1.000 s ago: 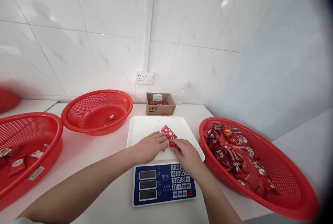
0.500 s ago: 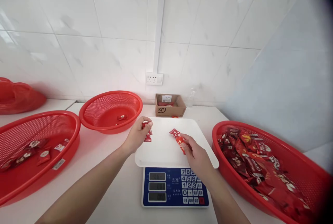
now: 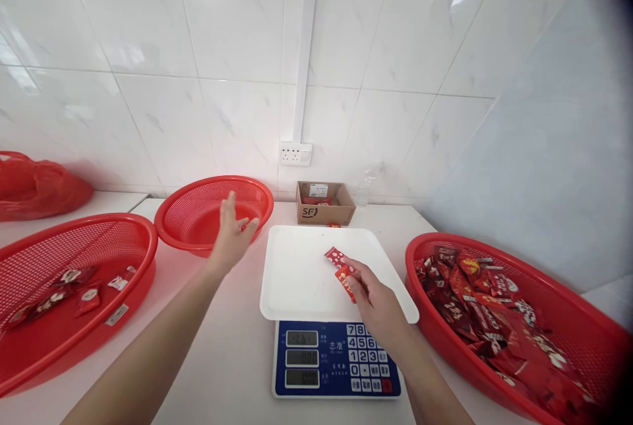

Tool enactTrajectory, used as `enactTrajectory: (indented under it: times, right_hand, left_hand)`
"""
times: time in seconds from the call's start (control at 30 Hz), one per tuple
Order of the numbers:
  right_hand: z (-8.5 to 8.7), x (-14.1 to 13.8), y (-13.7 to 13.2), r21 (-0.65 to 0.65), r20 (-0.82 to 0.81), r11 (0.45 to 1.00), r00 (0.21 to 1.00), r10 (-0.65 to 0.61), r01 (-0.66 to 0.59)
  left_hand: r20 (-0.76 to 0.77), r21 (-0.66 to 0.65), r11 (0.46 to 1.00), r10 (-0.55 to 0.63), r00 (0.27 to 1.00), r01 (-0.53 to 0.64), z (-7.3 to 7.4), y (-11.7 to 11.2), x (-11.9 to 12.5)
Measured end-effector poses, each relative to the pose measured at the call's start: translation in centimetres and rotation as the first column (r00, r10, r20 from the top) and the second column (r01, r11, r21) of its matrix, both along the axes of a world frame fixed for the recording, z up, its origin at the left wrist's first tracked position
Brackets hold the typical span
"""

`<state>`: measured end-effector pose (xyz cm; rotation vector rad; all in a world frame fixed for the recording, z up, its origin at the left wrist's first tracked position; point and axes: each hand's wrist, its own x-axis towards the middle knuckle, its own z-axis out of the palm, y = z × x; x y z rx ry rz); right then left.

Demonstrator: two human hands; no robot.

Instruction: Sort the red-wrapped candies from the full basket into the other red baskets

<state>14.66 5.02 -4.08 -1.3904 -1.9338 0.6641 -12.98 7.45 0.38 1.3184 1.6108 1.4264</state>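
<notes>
Over the near right rim of the round red basket [image 3: 182,214], my left hand [image 3: 231,234] is open with its fingers spread. A bit of red wrapper shows beneath its fingers, inside the basket. My right hand [image 3: 370,290] pinches red wrapped candies [image 3: 345,278], one with white dots, above the white weighing pan [image 3: 297,280]. Below the pan is the scale's blue panel [image 3: 337,362] with keys and three displays.
To the right, a large red basket [image 3: 568,300] holds many wrapped candies. Another red basket [image 3: 143,280] with several candies stands at left. A small cardboard box [image 3: 324,214] sits behind the pan, near a clear plastic item [image 3: 364,188]. A red bag [image 3: 47,184] lies far left.
My left hand has moved left from the pan to the round basket and opened, letting go of its red candy. My right hand still holds its candies over the pan.
</notes>
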Motion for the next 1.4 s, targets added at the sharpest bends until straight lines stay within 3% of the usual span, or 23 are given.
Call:
enactTrajectory:
  times: [0.07, 0.2, 0.3, 0.37, 0.47, 0.53, 0.63, 0.77, 0.9, 1.0, 1.1, 1.2, 1.4]
  right_hand:
    - [0.4, -0.7, -0.6, 0.015, -0.035, 0.999, 0.999, 0.032, -0.031]
    - [1.1, -2.7, -2.2, 0.068, -0.152, 0.985, 0.974, 0.169, -0.161]
    - [1.2, -3.7, -3.1, 0.099, -0.215, 0.979, 0.956, 0.197, -0.18]
    - [1.2, -3.9, -3.5, 0.101, -0.209, 0.981, 0.96, 0.186, -0.168]
    - [1.2, -3.5, -3.8, 0.116, -0.163, 0.976, 0.965, 0.203, -0.186]
    - [1.3, -3.1, -3.9, 0.136, -0.126, 0.972, 0.97, 0.209, -0.192]
    - [1.3, -2.2, -3.5, 0.151, -0.046, 0.979, 0.988, 0.145, -0.136]
    - [0.9, -0.7, -1.9, 0.197, 0.159, 0.978, 0.987, 0.033, -0.064]
    - [0.6, 0.6, 0.3, 0.17, 0.313, 0.984, 0.95, -0.007, -0.049]
    - [0.4, 1.1, 1.8, 0.129, 0.356, 0.991, 0.934, -0.008, -0.041]
    - [0.3, 1.0, 2.9, 0.093, 0.393, 0.994, 0.92, 0.01, -0.051]
    - [0.4, 0.7, 3.4, 0.063, 0.414, 0.996, 0.91, 0.028, -0.059]
    - [0.9, -0.9, 3.1, 0.048, 0.38, 0.994, 0.922, 0.07, -0.096]
  left_hand:
    - [-0.023, -0.026, 0.981, -0.192, 0.981, 0.192, -0.3, -1.8, 2.5]
    - [0.015, -0.084, 0.846, -0.527, 0.85, 0.527, -0.9, -4.9, 7.1]
    - [0.1, -0.073, 0.762, -0.636, 0.765, 0.643, -1.2, -6.0, 8.6]
    - [0.138, -0.073, 0.74, -0.656, 0.742, 0.668, -1.3, -6.4, 8.6]
    - [0.124, -0.09, 0.737, -0.659, 0.742, 0.669, -1.4, -6.6, 7.8]
    - [0.076, -0.099, 0.765, -0.632, 0.771, 0.636, -1.2, -6.5, 6.9]
    - [-0.048, -0.089, 0.858, -0.512, 0.858, 0.507, -0.7, -5.5, 4.7]
    - [-0.271, -0.043, 0.966, -0.256, 0.928, 0.253, 0.6, -2.9, 0.5]
    - [-0.49, -0.051, 0.999, -0.034, 0.871, 0.01, 1.6, -0.3, -3.8]
    - [-0.595, -0.089, 0.992, 0.015, 0.804, -0.085, 1.5, 1.0, -6.1]
    - [-0.641, -0.127, 0.987, -0.007, 0.768, -0.096, 1.0, 1.3, -7.0]
    - [-0.649, -0.117, 0.992, -0.05, 0.759, -0.035, 0.7, 0.7, -6.0]
    - [-0.563, -0.119, 0.959, -0.278, 0.778, 0.257, 0.5, -0.9, 0.3]
